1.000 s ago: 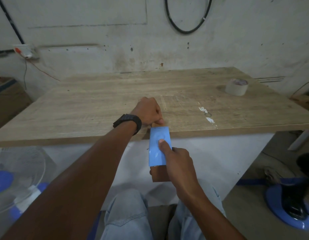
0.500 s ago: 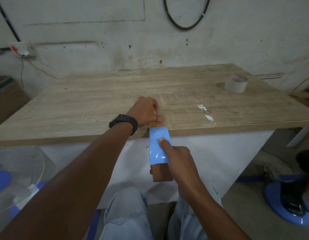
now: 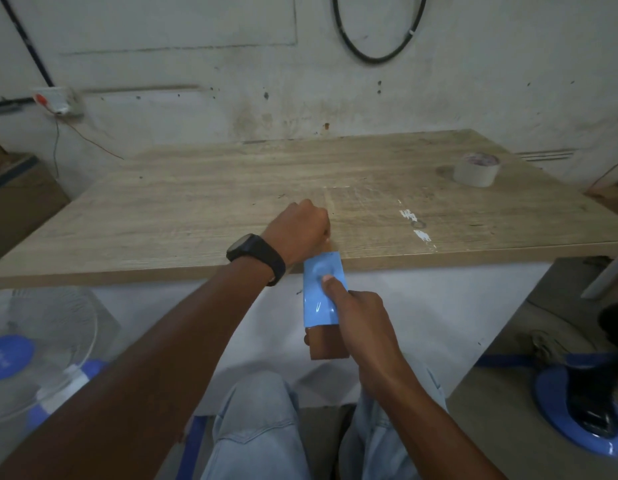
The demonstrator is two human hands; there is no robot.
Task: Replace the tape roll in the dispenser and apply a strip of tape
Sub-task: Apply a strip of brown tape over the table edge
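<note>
My right hand [image 3: 361, 318] grips a blue tape dispenser [image 3: 318, 296] just below the table's front edge, with the thumb pressed on its top face. A brown tape roll [image 3: 327, 344] shows at the dispenser's lower end. My left hand [image 3: 297, 230], with a black watch on its wrist, rests curled on the wooden table [image 3: 162, 220] right at the edge. Its fingers pinch the tape end that comes from the dispenser's front. A faint strip of tape [image 3: 330, 206] runs away from this hand across the table top.
A second, pale tape roll [image 3: 476, 169] lies flat at the table's far right. White paint marks [image 3: 416, 225] spot the wood to the right of my hands. A white fan [image 3: 41, 341] stands on the floor at left and a blue fan base [image 3: 577, 410] at right.
</note>
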